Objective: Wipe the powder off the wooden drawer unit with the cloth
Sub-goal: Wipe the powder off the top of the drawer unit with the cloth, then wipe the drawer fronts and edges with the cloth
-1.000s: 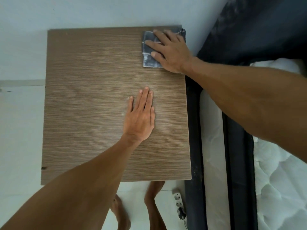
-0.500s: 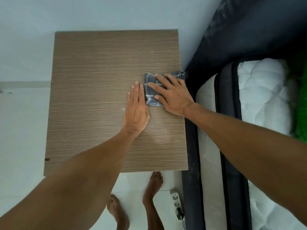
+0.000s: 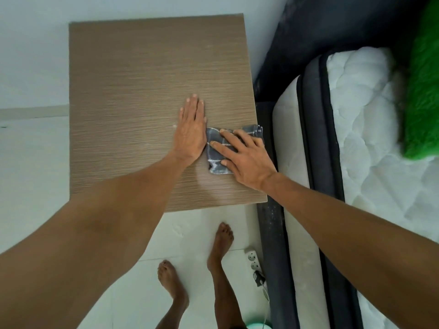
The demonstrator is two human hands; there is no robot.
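The wooden drawer unit [image 3: 142,79] shows its brown grained top from above. A folded grey cloth with white lines [image 3: 215,160] lies near the top's right edge, toward the front. My right hand [image 3: 247,160] presses flat on the cloth with fingers spread. My left hand [image 3: 191,131] lies flat on the wood, fingers together, its edge touching the cloth's left side. A faint pale haze of powder [image 3: 213,186] shows on the wood in front of the cloth, and a small white speck [image 3: 175,126] sits left of my left hand.
A bed with a dark frame [image 3: 273,233] and white quilted mattress [image 3: 368,138] stands tight against the unit's right side, with a green pillow [image 3: 425,91] on it. A white wall is behind. My bare feet [image 3: 221,241] and a power strip [image 3: 253,260] are on the white floor.
My right hand has dragged the cloth from the top's far right corner toward me along the right edge. My left hand stayed flat on the wood, and the cloth now touches it.
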